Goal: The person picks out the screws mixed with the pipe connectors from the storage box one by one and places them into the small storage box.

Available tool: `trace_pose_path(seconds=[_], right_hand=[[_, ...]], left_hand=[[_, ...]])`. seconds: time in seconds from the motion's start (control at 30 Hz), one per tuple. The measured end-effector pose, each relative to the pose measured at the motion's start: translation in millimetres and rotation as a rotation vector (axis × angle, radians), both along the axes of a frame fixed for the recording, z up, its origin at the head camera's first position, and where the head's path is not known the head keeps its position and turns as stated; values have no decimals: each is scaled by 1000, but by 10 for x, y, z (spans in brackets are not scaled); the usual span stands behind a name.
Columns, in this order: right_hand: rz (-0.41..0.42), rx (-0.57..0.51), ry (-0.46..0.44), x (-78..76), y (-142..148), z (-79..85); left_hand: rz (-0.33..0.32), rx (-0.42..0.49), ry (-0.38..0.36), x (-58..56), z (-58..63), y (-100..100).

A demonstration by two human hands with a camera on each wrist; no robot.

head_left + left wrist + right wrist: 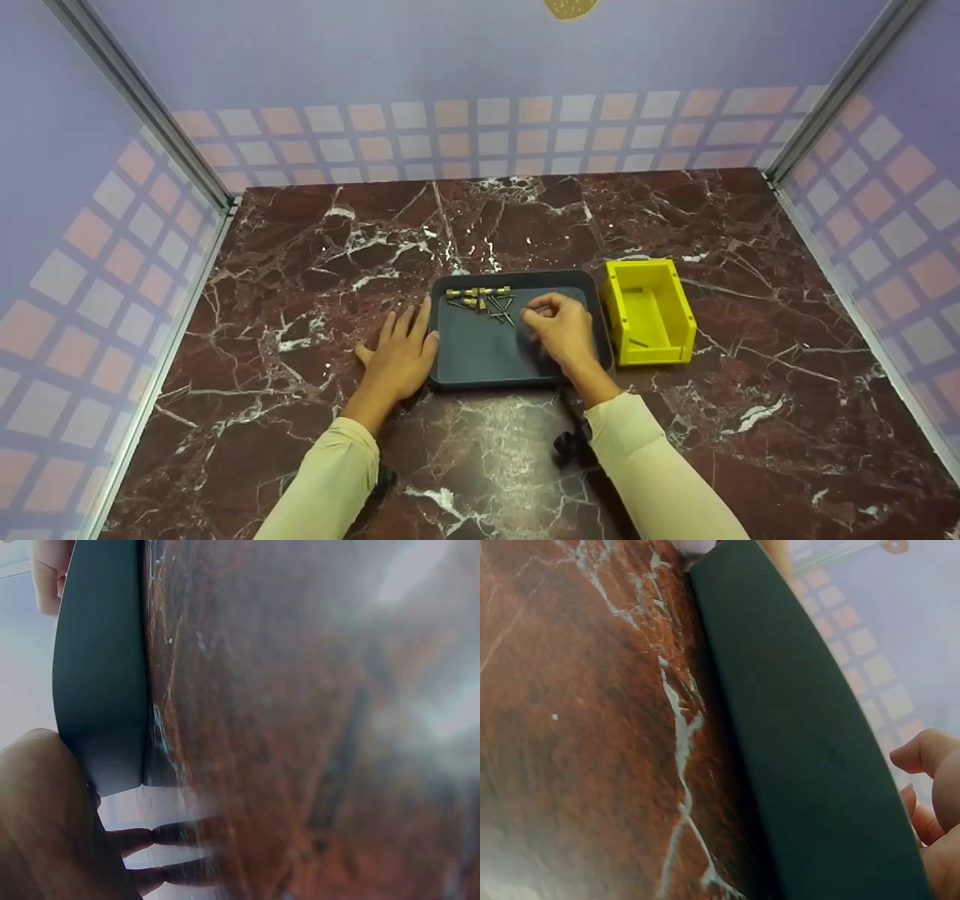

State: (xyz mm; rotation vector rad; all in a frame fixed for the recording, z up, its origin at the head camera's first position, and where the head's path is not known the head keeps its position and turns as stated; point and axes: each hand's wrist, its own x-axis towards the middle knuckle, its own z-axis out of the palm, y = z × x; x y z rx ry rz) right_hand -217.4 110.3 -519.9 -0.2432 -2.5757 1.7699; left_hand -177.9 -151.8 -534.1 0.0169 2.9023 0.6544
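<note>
A dark grey tray lies in front of me on the tabletop. Several brass fittings and several thin screws lie together near its back edge. My left hand rests against the tray's left side, its fingers stretched out. Over the right half of the tray is my right hand, fingers bent, thumb and index close to the screws. In the right wrist view a gap shows between the fingertips above the tray wall, and no object appears there.
A yellow open-fronted bin stands close to the tray's right side, with one small screw on its floor near the front. The red-brown marble tabletop is bounded by patterned panels at the back and sides.
</note>
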Motion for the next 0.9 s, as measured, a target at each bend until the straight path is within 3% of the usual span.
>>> trace_pose_path(seconds=[0.4,0.9], right_hand=[[11,6,15,-66,-151,-61],[27,144,35,-116,-215,-120]], left_hand=[[9,-12,0,-4,5,5],[10,-5,-4,3,15,13]])
